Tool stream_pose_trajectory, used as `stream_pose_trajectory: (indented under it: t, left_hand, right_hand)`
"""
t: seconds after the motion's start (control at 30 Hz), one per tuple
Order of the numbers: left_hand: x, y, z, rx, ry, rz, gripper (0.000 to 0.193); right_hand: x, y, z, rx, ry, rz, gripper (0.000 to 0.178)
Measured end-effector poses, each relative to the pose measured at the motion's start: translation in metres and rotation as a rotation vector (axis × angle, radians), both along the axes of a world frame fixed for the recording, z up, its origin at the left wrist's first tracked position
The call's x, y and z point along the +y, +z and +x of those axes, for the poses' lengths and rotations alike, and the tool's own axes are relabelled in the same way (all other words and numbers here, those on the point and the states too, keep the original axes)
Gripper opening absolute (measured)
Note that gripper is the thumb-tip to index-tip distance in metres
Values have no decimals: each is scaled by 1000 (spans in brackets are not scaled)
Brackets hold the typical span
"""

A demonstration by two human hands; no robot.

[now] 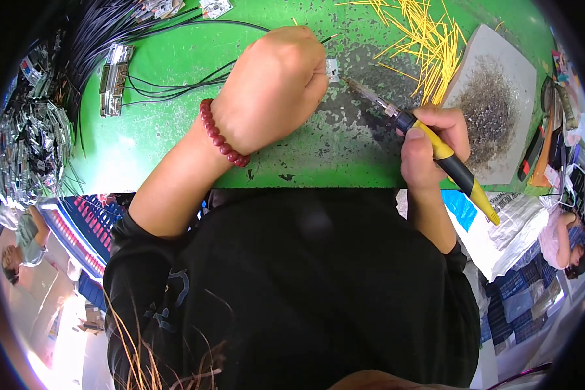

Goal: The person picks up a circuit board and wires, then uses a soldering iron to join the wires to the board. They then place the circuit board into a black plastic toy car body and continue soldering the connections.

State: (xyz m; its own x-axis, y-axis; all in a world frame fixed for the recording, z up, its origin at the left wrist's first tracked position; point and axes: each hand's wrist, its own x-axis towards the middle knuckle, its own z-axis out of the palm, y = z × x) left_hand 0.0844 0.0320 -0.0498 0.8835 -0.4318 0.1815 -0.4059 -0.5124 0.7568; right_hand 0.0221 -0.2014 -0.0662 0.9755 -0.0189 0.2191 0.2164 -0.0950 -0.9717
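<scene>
My left hand (276,84), with a red bead bracelet (218,135) at the wrist, is closed knuckles-up over the green table; what its fingers grip is hidden. A small silvery-white piece (332,69) lies right at its fingertips. Thin black wires (175,88) run from the left toward and under this hand, and one wire end pokes out beyond the knuckles. In my right hand (435,143) is a yellow-and-black soldering iron (443,151), gripped like a pen. Its tip points left and sits close to the small piece; whether they touch I cannot tell.
Yellow wires (426,49) lie loose at the far right beside a grey board (523,71) covered in dark solder debris. Small metal parts (36,140) and a black wire bundle (97,45) crowd the left. Tools (543,143) lie at the right edge. Two people sit nearby.
</scene>
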Motion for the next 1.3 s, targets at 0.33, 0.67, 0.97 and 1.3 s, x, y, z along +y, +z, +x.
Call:
stream_pose_trajectory:
  t: [0.33, 0.67, 0.97, 1.3]
  left_hand:
    - [-4, 6, 6, 51, -21, 189, 10]
    - [-4, 7, 6, 48, -9, 203, 10]
    - [-5, 6, 5, 28, -10, 198, 10]
    - [-5, 8, 4, -5, -36, 217, 10]
  right_hand:
    - [0, 0, 1, 37, 18, -34, 25]
    - [0, 1, 4, 7, 80, -122, 22]
    - [-3, -1, -1, -12, 25, 67, 23]
    - [0, 1, 0, 1, 13, -42, 23]
